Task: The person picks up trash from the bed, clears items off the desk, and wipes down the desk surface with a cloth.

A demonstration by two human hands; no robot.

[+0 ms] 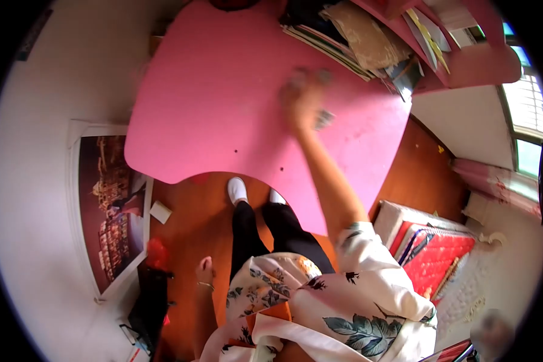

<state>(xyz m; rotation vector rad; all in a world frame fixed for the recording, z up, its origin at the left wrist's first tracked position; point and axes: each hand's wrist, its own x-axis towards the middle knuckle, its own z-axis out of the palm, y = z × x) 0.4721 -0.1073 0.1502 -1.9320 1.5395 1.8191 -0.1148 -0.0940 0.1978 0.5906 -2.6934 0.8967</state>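
Note:
My right hand (304,99) reaches out over the pink desk (205,90) and presses down on its top. It is closed on a greyish cloth (324,119), which pokes out around the fingers. Motion blurs both the hand and the cloth. My left hand (205,269), with a bracelet at the wrist, hangs low at my side above the wooden floor. Its fingers are curled in, and nothing shows in them.
A stack of books and papers (338,48) lies at the desk's back right, below pink shelves (476,63). A framed picture (111,211) leans on the left wall. Red quilted bedding (440,256) stands at right. My feet are below the desk's curved front edge.

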